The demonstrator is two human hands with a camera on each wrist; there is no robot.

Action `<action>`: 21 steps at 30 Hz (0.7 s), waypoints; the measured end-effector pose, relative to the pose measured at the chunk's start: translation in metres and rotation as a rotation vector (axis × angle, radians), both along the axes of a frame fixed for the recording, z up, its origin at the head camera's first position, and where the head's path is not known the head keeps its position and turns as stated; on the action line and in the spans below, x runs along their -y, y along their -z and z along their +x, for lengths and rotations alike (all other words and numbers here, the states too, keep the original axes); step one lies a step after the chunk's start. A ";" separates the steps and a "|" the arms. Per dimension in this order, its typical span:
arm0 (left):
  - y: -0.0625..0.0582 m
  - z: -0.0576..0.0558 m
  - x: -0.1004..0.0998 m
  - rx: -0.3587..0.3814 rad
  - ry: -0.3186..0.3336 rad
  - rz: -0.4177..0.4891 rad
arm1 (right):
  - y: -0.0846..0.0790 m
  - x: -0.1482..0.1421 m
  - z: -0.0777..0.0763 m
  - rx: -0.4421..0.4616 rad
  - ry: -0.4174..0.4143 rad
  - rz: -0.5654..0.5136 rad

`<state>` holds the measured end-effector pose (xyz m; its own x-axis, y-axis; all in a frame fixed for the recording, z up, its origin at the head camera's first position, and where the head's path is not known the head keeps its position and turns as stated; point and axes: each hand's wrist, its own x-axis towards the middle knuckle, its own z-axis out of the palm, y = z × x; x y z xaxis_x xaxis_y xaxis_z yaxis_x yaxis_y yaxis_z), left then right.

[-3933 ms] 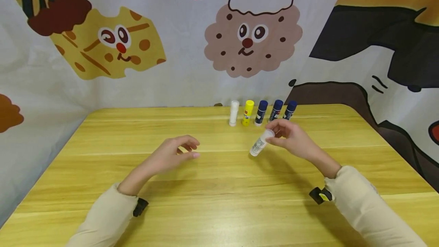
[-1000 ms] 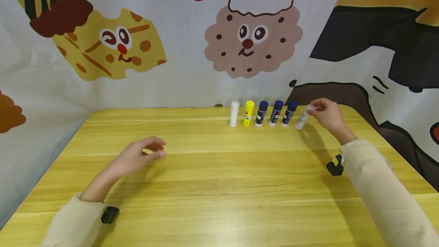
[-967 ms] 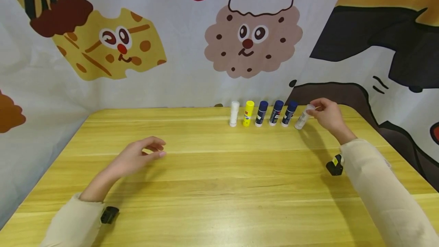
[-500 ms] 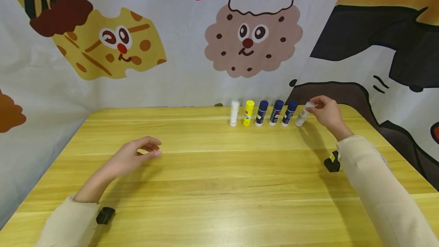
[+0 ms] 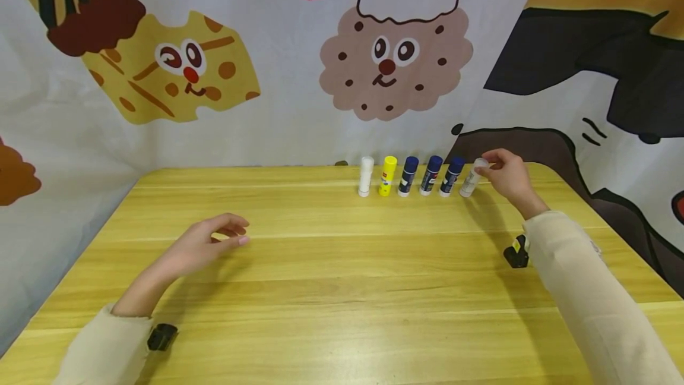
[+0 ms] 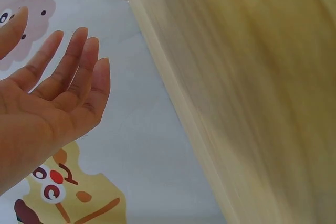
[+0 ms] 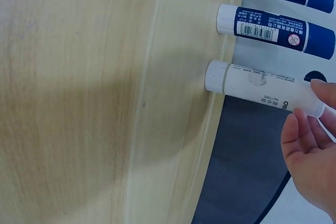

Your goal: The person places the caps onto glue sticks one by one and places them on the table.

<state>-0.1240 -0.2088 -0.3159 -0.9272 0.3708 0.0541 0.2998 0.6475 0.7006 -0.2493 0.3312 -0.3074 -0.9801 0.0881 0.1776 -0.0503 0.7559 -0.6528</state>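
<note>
At the right end of a row near the table's back edge, a white glue stick (image 5: 470, 180) stands upright on the wood. My right hand (image 5: 510, 180) pinches its top between thumb and fingers. The right wrist view shows the printed label of that glue stick (image 7: 260, 86) and the fingertips of the right hand (image 7: 315, 145) at its cap end. My left hand (image 5: 205, 245) hovers over the left part of the table, holding nothing. Its fingers are relaxed and apart in the left wrist view, where the left hand (image 6: 58, 93) shows its palm.
Left of the held stick stand three navy glue sticks (image 5: 451, 177), a yellow glue stick (image 5: 388, 177) and another white one (image 5: 366, 177), evenly spaced. The wooden table (image 5: 342, 290) ends just behind them, against a cartoon-printed cloth (image 5: 278, 64).
The right hand has carried the white glue stick from mid-table to the row's right end, lately shifting it slightly back. The left hand has drawn back leftward.
</note>
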 end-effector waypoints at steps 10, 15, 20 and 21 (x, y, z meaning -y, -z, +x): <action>0.000 0.001 0.000 0.007 0.000 -0.003 | 0.000 -0.001 0.003 0.009 0.006 -0.020; 0.000 0.001 0.001 0.011 -0.003 0.001 | -0.001 -0.005 0.006 0.010 -0.003 -0.014; 0.000 0.002 0.002 0.006 -0.008 0.003 | -0.004 -0.008 0.011 -0.001 -0.012 0.010; 0.000 0.002 0.003 0.003 -0.011 0.002 | -0.005 -0.008 0.013 -0.004 -0.015 0.017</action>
